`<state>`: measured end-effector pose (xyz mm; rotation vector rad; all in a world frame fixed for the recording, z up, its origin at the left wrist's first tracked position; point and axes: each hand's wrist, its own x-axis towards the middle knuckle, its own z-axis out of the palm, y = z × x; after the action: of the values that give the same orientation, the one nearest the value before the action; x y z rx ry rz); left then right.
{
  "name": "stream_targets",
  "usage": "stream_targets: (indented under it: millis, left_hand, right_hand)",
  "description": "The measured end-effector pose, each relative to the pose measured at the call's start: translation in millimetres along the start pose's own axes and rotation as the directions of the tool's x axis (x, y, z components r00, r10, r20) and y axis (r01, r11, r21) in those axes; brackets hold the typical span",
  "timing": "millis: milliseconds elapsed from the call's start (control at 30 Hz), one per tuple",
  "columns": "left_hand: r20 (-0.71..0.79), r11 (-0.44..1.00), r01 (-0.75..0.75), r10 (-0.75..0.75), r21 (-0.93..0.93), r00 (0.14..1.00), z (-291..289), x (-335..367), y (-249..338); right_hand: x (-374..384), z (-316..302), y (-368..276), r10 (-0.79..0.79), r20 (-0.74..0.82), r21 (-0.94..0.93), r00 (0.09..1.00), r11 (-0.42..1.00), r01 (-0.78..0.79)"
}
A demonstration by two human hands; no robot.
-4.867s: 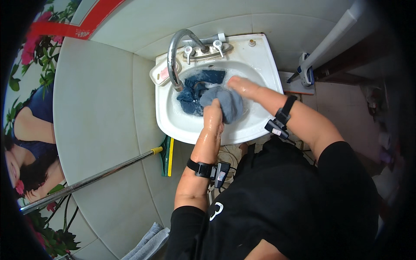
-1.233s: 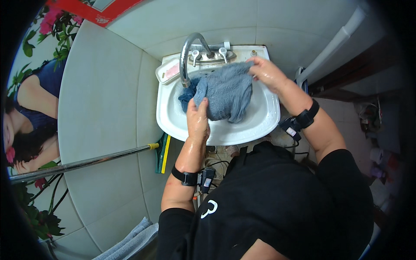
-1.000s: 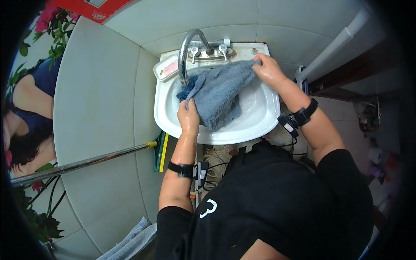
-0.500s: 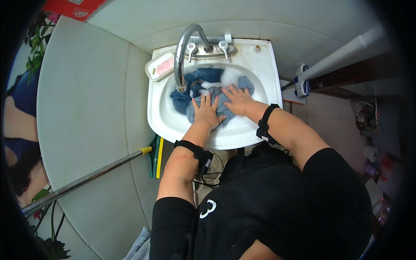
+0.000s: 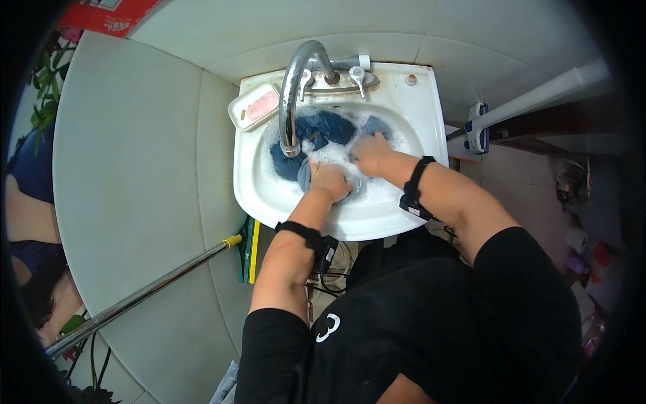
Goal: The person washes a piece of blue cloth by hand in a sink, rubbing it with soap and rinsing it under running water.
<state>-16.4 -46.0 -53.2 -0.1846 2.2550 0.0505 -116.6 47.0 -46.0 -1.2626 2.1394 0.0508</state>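
A white sink (image 5: 252, 195) holds soapy water with thick white foam (image 5: 336, 155). My left hand (image 5: 331, 180) is in the front middle of the basin, its fingers curled into a wet grey-blue cloth (image 5: 304, 175). Slightly to the right and farther back, my right hand (image 5: 371, 155) is closed on the same cloth, part of which sticks out beyond it. Foam covers the fingertips of both hands and much of the cloth. Behind them, a dark blue cloth (image 5: 328, 126) lies soaked along the back left of the basin.
A curved chrome faucet (image 5: 289, 101) arches over the basin's left part. On the sink's back left corner sits a soap dish (image 5: 242, 122) with a pink soap bar (image 5: 262, 106). A metal pole (image 5: 155, 284) with a green-and-yellow head leans at left; a white pole (image 5: 538, 97) stands at right.
Both hands were spread flat on the grey-blue cloth; now their fingers are curled into it. The cloth is more bunched, with more foam showing over it. The view has shifted slightly.
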Motion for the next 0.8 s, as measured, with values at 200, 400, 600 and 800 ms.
stream_targets:
  millis: [200, 400, 600, 800]
  left_hand:
    - [0.099, -0.203, 0.045, -0.265, -0.978, 0.959, 9.2, -16.3, -5.7]
    - [0.254, -0.723, 0.25, 0.106, -0.645, 0.961, 4.7, -31.5, 8.5]
    - [-0.177, -0.914, 0.098, 0.179, -0.393, 0.968, 27.6, -12.0, -2.4]
    - [-0.26, -0.927, -0.166, -0.078, -0.336, 0.962, 17.3, -17.5, 34.0]
  right_hand:
    - [-5.3, 27.0, 19.7, 0.146, -0.626, 0.171, 0.766, 0.984, -0.047]
    - [-2.0, 23.3, 6.0, 0.271, -0.237, 0.808, 0.933, 0.588, 0.035]
    - [-58.4, -8.5, -62.5, -0.05, -0.475, 0.669, 0.879, 0.628, 0.397]
    - [-41.9, -0.9, -34.3, -0.117, -0.521, 0.409, 0.845, 0.835, 0.368]
